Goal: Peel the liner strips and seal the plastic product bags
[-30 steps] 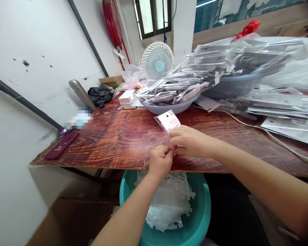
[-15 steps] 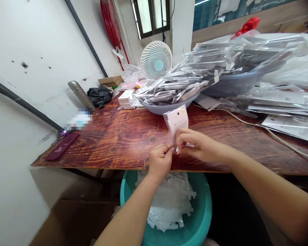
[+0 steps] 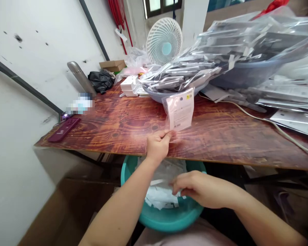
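Observation:
My left hand [image 3: 157, 146] pinches the lower corner of a small clear packet [image 3: 179, 108] with a pink-white card inside, holding it upright over the wooden table's [image 3: 118, 126] front edge. My right hand [image 3: 199, 188] is lower, over the teal basin [image 3: 166, 217] under the table, fingers curled near the white paper strips [image 3: 159, 198] in it. Whether it holds a strip I cannot tell.
Two grey basins [image 3: 243, 73] heaped with clear packets stand at the back, more packets on the right. A white fan [image 3: 164, 41], a black bag [image 3: 101, 80], small white boxes [image 3: 128, 83], a purple power strip [image 3: 64, 129] and a white cable [image 3: 272, 124] lie on the table. The wall is on the left.
My right hand let go of the packet and dropped down over the teal basin. My left hand keeps the packet, now turned more upright. The view tilted downward.

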Available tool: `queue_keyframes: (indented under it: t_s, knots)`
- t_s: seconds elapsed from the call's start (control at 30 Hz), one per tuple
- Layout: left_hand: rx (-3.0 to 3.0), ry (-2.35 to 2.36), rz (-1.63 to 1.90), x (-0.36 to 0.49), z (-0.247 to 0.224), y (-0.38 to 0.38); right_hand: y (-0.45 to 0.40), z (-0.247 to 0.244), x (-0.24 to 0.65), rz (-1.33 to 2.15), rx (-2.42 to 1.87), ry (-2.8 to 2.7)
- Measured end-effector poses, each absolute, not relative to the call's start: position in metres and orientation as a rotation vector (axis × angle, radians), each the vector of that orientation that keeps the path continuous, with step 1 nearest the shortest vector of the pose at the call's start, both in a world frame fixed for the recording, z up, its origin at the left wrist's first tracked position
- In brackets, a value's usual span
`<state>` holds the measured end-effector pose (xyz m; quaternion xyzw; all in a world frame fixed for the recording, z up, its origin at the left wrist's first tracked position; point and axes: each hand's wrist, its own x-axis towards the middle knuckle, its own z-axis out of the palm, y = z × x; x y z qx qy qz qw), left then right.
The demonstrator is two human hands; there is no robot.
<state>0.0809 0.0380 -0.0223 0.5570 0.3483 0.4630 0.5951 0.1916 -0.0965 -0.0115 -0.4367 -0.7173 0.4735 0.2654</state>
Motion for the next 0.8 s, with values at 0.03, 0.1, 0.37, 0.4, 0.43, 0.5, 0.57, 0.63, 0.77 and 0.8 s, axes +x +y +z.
queue_keyframes:
  t_s: [0.03,0.1,0.37,0.4,0.43,0.5,0.57,0.63,0.77,0.8]
  knots:
    - [1.310,0.820,1.080,0.081,-0.022,0.038,-0.094,-0.018,0.185,1.212,-1.270,-2.059]
    - [1.339,0.829,1.077,0.080,-0.022,0.037,-0.090,-0.027,0.177,1.007,-1.406,-2.139]
    - [1.208,0.771,1.075,0.081,-0.023,0.039,-0.098,-0.014,0.202,1.044,-1.255,-1.906]
    - [1.196,0.766,1.071,0.081,-0.023,0.039,-0.097,-0.013,0.209,1.043,-1.223,-1.777]
    - [1.186,0.762,1.064,0.080,-0.022,0.039,-0.095,-0.013,0.218,1.001,-1.191,-1.634]
    - [1.159,0.755,1.046,0.079,-0.019,0.040,-0.085,-0.011,0.236,0.830,-1.130,-1.371]
    - [1.121,0.750,1.031,0.078,-0.016,0.040,-0.070,-0.008,0.252,0.643,-1.116,-1.219]
    - [1.090,0.750,1.012,0.077,-0.014,0.040,-0.053,-0.004,0.264,0.605,-1.109,-1.203]
    - [1.094,0.740,0.980,0.074,-0.012,0.042,-0.032,0.001,0.272,0.758,-1.072,-1.297]
    - [1.102,0.736,0.976,0.074,-0.012,0.042,-0.030,0.002,0.271,0.786,-1.064,-1.306]
